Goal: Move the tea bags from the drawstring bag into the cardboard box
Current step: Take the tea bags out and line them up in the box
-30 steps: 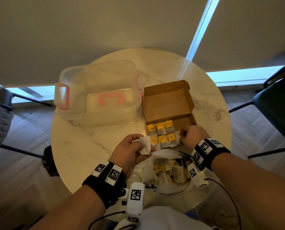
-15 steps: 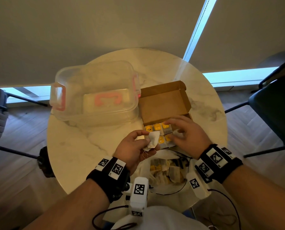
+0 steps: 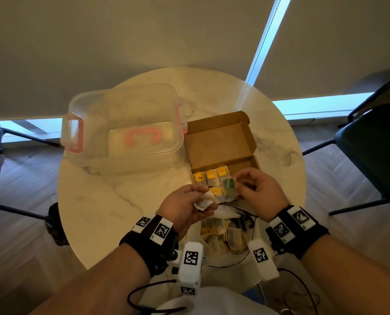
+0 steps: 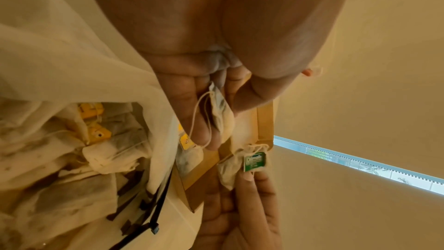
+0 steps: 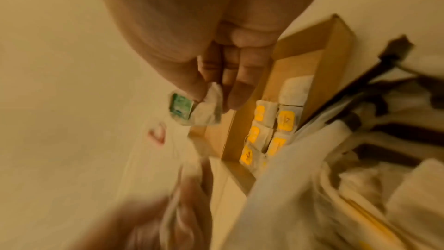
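**Over the box: 2 tea bags in hand, more left in the pouch**

Nearest the person, at the table's near edge, the drawstring bag [image 3: 223, 233] lay open and slack, with a loose heap of tea bags inside and its black cord trailing beside it. Just above it, the left hand [image 3: 185, 205] had its fingers curled round a crumpled white tea bag [image 3: 204, 202], whose string looped below the knuckles. The right hand [image 3: 257, 192] pinched a green-tagged tea bag [image 3: 230, 188] between thumb and fingertips, over the near rim of the cardboard box [image 3: 221, 142].

Beyond the hands, yellow-tagged tea bags [image 3: 211, 177] lay flat in 2 neat rows at the box's left end; the right end looked unfilled. The lid stood open toward the far side. A clear storage tub [image 3: 123, 130] with pink clasps sat to the box's left on the round marble table [image 3: 94, 201].

The green-tagged bag hung tilted, its tag toward the left hand and its long axis roughly along the box's short side, though blur made this uncertain. Such bags are probably very light, soft and easily torn, with string and tag apt to snag. A gentle pinch at the paper's upper edge, tag tucked against it, would likely serve best; laying it flat beside the rows, tag uppermost, would match the others.
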{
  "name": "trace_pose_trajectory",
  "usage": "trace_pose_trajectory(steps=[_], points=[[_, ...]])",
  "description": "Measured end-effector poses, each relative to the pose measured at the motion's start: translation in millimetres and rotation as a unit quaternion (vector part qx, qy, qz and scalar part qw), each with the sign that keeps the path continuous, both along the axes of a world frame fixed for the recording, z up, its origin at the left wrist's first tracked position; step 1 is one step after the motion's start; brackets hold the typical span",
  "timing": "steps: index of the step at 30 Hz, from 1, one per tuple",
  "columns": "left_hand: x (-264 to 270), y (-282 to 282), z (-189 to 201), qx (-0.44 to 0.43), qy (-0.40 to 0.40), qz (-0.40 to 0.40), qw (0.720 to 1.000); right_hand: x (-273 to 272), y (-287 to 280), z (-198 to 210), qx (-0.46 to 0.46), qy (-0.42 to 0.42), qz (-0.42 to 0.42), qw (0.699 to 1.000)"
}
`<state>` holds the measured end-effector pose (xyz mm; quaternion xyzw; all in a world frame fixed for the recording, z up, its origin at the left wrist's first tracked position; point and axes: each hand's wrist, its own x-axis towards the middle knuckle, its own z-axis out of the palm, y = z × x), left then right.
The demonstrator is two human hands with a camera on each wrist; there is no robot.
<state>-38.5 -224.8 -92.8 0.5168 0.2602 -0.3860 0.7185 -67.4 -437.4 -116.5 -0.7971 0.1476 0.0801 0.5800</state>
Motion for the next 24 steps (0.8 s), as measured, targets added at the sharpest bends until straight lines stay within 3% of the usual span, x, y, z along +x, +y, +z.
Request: trace_pose_trajectory(steps=[2,4,10,19,24], points=[[-2,2,-2,0.009,-0.007,0.002,1.000,8,-9,-14,0.015,0.041,-0.093,0.995],[-4,2,-4,0.020,-0.016,-0.002,1.000,15,-16,-28,-0.045,0.056,-0.122,0.990],[-7,-2,-15,0.057,-0.013,-0.023,0.998,36,-14,-57,-0.201,0.093,-0.091,0.971],[-3,-2,-22,0.117,-0.014,-0.035,0.992,56,-11,-65,-0.211,0.113,-0.070,0.968],[-3,-1,-23,0.117,-0.010,-0.035,0.992,57,-7,-69,-0.269,0.112,-0.044,0.956]])
